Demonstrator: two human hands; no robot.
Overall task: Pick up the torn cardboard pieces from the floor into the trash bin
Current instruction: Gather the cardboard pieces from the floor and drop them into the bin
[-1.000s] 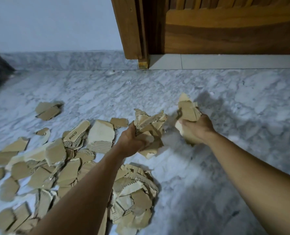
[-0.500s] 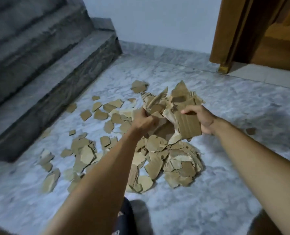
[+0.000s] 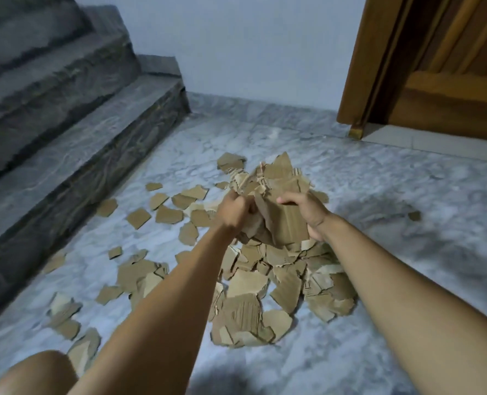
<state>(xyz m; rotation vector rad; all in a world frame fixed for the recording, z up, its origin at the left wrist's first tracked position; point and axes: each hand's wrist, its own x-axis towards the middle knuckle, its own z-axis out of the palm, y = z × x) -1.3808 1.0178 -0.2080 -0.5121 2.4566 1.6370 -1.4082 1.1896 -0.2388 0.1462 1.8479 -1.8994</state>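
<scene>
1. Basically, both hands share one wad of torn cardboard pieces (image 3: 279,183), held up just above the heap (image 3: 282,283) on the marble floor (image 3: 393,181).
2. Left hand (image 3: 233,209): fingers curled tight round the wad's left side. Right hand (image 3: 305,212): fingers hooked over a big flat sheet on the right side, prob. serving as a backing so small bits don't slip out.
3. Two-hand squeeze = more per trip, I'd say. Ragged bits at the top look loose & could drop.
4. Rest of the cardboard: heap right below the hands, scattered pieces (image 3: 139,218) spread left toward the stone steps (image 3: 80,138), one stray scrap (image 3: 414,215) well apart at right.
5. Trash bin not in view, so carry direction can't be told. Most of the job is left, by the look of it.
</scene>
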